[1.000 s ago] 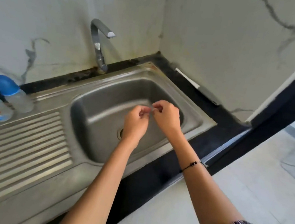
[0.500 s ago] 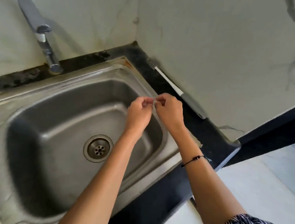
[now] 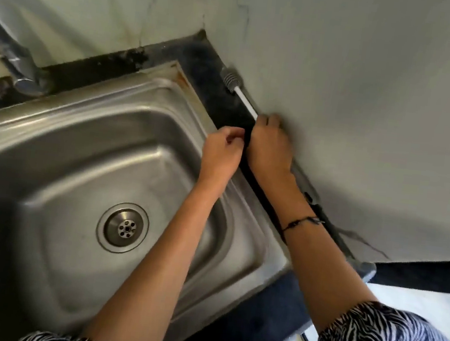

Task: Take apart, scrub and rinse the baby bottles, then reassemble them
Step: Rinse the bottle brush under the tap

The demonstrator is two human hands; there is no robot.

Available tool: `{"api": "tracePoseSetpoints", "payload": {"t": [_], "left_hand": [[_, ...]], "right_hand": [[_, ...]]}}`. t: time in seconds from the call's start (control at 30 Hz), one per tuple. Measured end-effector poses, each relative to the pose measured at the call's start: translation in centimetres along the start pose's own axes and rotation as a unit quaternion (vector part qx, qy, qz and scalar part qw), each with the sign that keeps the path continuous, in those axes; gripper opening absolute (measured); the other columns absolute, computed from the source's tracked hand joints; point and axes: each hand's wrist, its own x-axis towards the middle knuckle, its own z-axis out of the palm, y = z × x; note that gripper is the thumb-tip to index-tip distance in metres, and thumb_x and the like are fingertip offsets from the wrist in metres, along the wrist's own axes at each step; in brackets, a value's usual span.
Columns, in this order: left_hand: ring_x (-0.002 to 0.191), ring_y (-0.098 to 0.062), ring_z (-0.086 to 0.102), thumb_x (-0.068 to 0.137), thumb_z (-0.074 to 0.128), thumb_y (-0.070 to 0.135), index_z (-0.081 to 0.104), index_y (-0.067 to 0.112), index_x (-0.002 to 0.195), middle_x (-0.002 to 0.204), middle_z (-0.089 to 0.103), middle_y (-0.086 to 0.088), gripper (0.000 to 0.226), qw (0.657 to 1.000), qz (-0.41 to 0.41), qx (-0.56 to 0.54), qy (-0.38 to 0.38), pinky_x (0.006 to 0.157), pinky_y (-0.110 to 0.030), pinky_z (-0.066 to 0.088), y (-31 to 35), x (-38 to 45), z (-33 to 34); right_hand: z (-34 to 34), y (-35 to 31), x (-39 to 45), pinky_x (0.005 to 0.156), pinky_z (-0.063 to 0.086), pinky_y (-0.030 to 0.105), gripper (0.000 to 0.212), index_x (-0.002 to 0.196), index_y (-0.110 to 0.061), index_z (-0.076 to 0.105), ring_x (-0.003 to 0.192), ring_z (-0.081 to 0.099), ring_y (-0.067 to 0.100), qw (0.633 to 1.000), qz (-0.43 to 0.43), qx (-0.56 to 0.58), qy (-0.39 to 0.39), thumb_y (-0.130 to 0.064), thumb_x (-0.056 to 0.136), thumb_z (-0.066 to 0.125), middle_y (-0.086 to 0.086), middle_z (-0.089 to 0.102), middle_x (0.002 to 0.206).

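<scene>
Bottle brush on dark counter ledge, flat vs. wall.
Grey ribbed head at far end nr the corner, thin white shaft running toward the viewer; rest of shaft/handle hidden under right hand, which is on it. No bottles in view.

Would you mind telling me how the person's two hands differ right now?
The right hand lies over the black counter by the wall, on the bottle brush's white handle; the left hand is above the sink's right rim, off the brush. The right wrist wears a dark bracelet; the left is bare. Both have curled fingers.
</scene>
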Motion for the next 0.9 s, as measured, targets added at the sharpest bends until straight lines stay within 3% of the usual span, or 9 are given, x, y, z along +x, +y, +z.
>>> {"api": "tracePoseSetpoints", "payload": {"t": [0.17,0.3,0.47,0.6,0.7,0.8,0.9], "left_hand": [[0.103,-0.024,0.063,0.090,0.049,0.003,0.068,0.007,0.107,0.106,0.069,-0.011,0.026,0.999,-0.008,-0.029,0.041,0.097,-0.041,0.049,1.0,1.8,0.6],[0.090,-0.022,0.064,0.087,0.051,0.005,0.068,0.017,0.091,0.092,0.069,-0.007,0.022,0.996,-0.010,-0.057,0.072,0.093,-0.044,0.050,1.6,2.6,0.2],[0.081,-0.022,0.062,0.085,0.052,0.007,0.065,0.016,0.080,0.085,0.067,-0.009,0.017,0.986,-0.045,-0.109,0.120,0.086,-0.039,0.052,1.6,1.7,-1.6],[0.068,-0.024,0.054,0.094,0.047,0.008,0.058,0.006,0.077,0.072,0.056,-0.015,0.019,0.943,-0.100,-0.267,0.170,0.062,-0.032,0.047,2.8,-0.4,-4.2],[0.042,-0.012,0.055,0.097,0.043,0.011,0.054,0.008,0.072,0.049,0.056,-0.003,0.027,0.915,-0.135,-0.345,0.160,0.039,-0.018,0.042,3.7,-1.7,-7.1],[0.032,-0.010,0.050,0.093,0.044,0.005,0.052,0.009,0.070,0.038,0.052,0.000,0.025,0.893,-0.167,-0.382,0.166,0.036,-0.015,0.040,3.1,-2.7,-11.2],[0.033,-0.009,0.051,0.096,0.041,0.006,0.052,0.010,0.074,0.041,0.055,0.000,0.025,0.862,-0.164,-0.436,0.201,0.038,-0.016,0.039,1.5,-3.6,-15.2]], "right_hand": [[-1.0,-0.2,2.4,0.078,0.049,0.037,0.031,0.120,-0.002,0.057,0.104,0.061,0.032,0.999,0.001,-0.039,-0.034,-0.008,0.099,0.035,0.016,0.060,0.117],[-2.0,-0.5,4.1,0.078,0.046,0.033,0.028,0.117,-0.011,0.060,0.109,0.060,0.030,0.997,-0.022,-0.035,-0.063,-0.015,0.099,0.040,0.010,0.062,0.118],[-2.8,-2.1,4.3,0.070,0.040,0.031,0.032,0.111,-0.009,0.063,0.104,0.060,0.033,0.993,-0.054,0.047,-0.095,-0.031,0.089,0.056,0.014,0.064,0.112],[-3.8,-5.6,2.2,0.073,0.047,0.033,0.035,0.102,-0.010,0.067,0.097,0.062,0.035,0.976,-0.103,0.142,-0.128,-0.040,0.087,0.055,0.016,0.066,0.103],[-4.2,-8.8,0.4,0.072,0.056,0.037,0.025,0.082,-0.011,0.067,0.082,0.067,0.031,0.955,-0.155,0.196,-0.160,-0.031,0.088,0.053,0.012,0.068,0.084],[-4.1,-12.3,-0.8,0.063,0.056,0.035,0.027,0.056,-0.015,0.053,0.068,0.066,0.029,0.928,-0.192,0.249,-0.202,-0.016,0.083,0.059,0.008,0.059,0.061],[-3.9,-16.0,-1.6,0.068,0.057,0.035,0.019,0.065,-0.009,0.065,0.070,0.068,0.029,0.898,-0.226,0.276,-0.257,-0.009,0.083,0.059,0.014,0.066,0.066]]}}
